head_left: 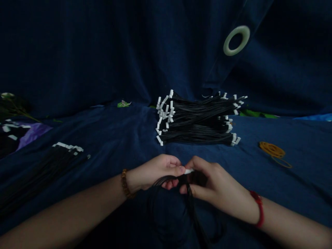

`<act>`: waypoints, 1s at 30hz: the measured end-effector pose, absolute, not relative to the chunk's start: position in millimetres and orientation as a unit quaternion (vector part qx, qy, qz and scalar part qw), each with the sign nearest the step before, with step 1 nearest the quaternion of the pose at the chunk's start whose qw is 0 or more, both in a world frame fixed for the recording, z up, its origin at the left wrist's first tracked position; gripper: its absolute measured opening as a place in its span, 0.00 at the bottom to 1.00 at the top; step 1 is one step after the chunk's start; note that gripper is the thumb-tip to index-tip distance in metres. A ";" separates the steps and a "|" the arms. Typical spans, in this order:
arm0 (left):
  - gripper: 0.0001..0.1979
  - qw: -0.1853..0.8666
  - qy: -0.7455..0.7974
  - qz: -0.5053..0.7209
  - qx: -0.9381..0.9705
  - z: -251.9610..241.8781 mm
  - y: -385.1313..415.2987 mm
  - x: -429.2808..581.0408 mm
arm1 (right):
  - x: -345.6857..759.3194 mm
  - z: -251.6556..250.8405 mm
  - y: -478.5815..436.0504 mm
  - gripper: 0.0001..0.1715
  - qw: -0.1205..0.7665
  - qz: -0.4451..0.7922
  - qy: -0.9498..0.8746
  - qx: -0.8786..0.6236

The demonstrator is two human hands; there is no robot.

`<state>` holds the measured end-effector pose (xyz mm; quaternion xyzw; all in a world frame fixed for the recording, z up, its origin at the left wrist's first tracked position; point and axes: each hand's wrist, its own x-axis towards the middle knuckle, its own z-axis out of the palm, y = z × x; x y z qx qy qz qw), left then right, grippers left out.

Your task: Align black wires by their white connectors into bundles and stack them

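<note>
My left hand and my right hand meet low in the middle of the view, both closed on a bunch of thin black wires that trails down toward me. A small white connector shows between the fingertips of both hands. Just beyond the hands lies a large pile of black wires with white connectors at both ends. A beaded bracelet is on my left wrist, a red band on my right.
Dark blue cloth covers the surface and hangs behind. At left lie another bundle of black wires and a purple bag. Orange rubber bands lie at right. A white ring sits in the cloth at upper right.
</note>
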<state>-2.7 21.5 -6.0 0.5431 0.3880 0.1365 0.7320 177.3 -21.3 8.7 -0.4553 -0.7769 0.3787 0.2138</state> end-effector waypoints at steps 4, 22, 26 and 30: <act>0.14 0.711 0.376 0.140 0.578 -11.6 18.3 0.0 | 175.3 -2.4 -12.2 0.16 0.278 0.519 -0.673 -0.448; 0.12 0.789 0.281 0.102 0.538 -7.4 24.2 -12.7 | 175.8 -14.4 0.6 0.24 0.278 0.647 -0.569 -0.426; 0.10 0.784 0.317 0.099 0.524 -6.4 22.3 -9.7 | 174.5 -8.1 0.6 0.24 0.255 0.651 -0.562 -0.442; 0.05 0.785 0.329 0.096 0.517 -4.7 22.8 -7.4 | 171.4 -4.4 1.5 0.24 0.240 0.649 -0.558 -0.458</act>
